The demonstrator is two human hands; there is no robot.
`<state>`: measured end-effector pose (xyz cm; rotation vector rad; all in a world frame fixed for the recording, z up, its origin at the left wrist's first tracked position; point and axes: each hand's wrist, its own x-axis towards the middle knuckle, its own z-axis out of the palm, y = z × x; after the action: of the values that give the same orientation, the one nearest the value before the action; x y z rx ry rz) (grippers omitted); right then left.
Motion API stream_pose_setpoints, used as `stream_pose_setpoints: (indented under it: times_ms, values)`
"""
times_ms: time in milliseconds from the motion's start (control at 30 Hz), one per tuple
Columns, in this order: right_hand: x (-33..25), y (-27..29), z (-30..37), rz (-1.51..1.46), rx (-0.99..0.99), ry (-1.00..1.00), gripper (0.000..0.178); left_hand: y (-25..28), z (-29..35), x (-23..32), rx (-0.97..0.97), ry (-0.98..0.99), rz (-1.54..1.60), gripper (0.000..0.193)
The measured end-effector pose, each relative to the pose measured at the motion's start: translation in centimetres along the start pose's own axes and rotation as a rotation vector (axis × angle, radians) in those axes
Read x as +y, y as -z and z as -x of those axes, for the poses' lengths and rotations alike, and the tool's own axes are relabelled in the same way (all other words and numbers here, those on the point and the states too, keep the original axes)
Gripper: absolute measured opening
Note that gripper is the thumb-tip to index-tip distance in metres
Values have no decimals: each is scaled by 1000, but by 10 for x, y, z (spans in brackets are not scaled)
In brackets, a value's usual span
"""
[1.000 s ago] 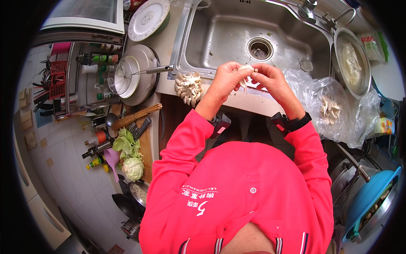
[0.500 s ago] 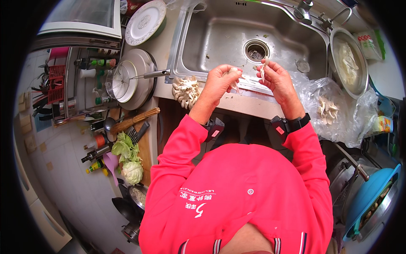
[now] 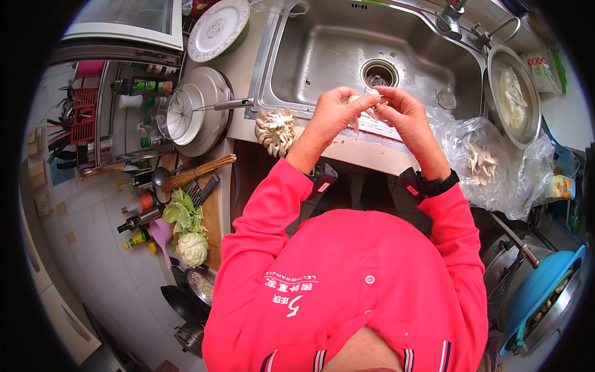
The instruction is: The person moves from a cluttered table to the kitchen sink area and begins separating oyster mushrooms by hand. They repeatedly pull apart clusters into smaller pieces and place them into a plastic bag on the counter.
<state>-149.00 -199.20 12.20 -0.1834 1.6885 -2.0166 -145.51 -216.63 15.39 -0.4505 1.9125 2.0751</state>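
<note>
Above the front edge of the steel sink (image 3: 338, 46), my two hands are close together over pale oyster mushroom pieces (image 3: 354, 126). My left hand (image 3: 334, 116) is closed around them, with a stem hanging below its fingers. The fingertips of my right hand (image 3: 407, 118) pinch at the same mushrooms; my fingers partly hide them. A larger clump of oyster mushrooms (image 3: 275, 132) lies on the counter left of my left wrist. Torn oyster mushroom pieces (image 3: 481, 163) rest on a clear plastic bag (image 3: 517, 170) to the right.
A metal basin (image 3: 496, 105) holding something pale stands right of the sink. On the left are a wire strainer (image 3: 181, 115) on stacked plates, a patterned plate (image 3: 215, 30) and a cabbage (image 3: 192, 249). A blue basin (image 3: 536, 291) is at lower right.
My hands have come together; the right hand moved left to meet the left hand, where before each held its own mushroom piece apart. The view has shifted slightly.
</note>
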Motion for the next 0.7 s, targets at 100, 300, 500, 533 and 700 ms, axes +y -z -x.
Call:
stream_pose_setpoints:
  times_ms: [100,300,500,533,700]
  values:
    - [-1,-4,-2,153,-34,90,34,2,-2,0,-31,-11,25,26]
    - [-27,5,-3,561,11,362,43,10,-5,-6,0,-52,76,22]
    - [-33,1,10,630,62,245,42,8,-4,-8,150,-121,87,22]
    - [-28,-5,10,617,15,353,50,7,-3,-7,159,-119,100,22]
    - [-21,-7,1,830,478,609,53,5,-3,-9,213,-162,140,22]
